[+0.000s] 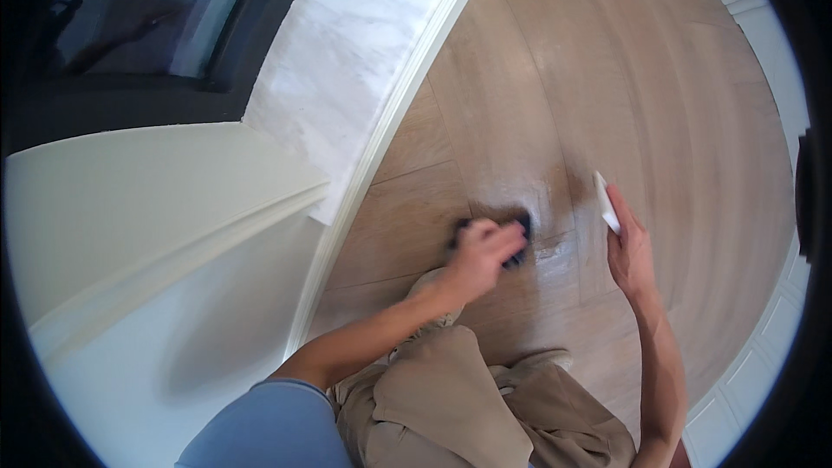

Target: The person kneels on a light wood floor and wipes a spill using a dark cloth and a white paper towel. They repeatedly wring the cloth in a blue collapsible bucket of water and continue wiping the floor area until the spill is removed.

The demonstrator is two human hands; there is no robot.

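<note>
My left hand [480, 257], blurred by motion, is pressed over a dark pad or cloth [525, 224] on the wood-look plank floor [676, 143]. Its fingers cover most of the dark thing, so its exact kind cannot be told. My right hand [630, 250] grips a thin, flat white piece [606, 203] by its edge, held to the right of the dark pad. The piece is seen nearly edge-on, and whether it touches the floor is unclear. Around the dark pad and between the hands, the planks look darker and shiny, as if wet.
White skirting [390, 133] borders the floor on the left, beside a marble slab [364, 45] and a dark-framed glass pane [149, 19]. A pale wall [162, 208] stands nearer. My bent knees [448, 396] and a shoe [543, 359] are close below the hands. White panelling [747, 383] runs along the right.
</note>
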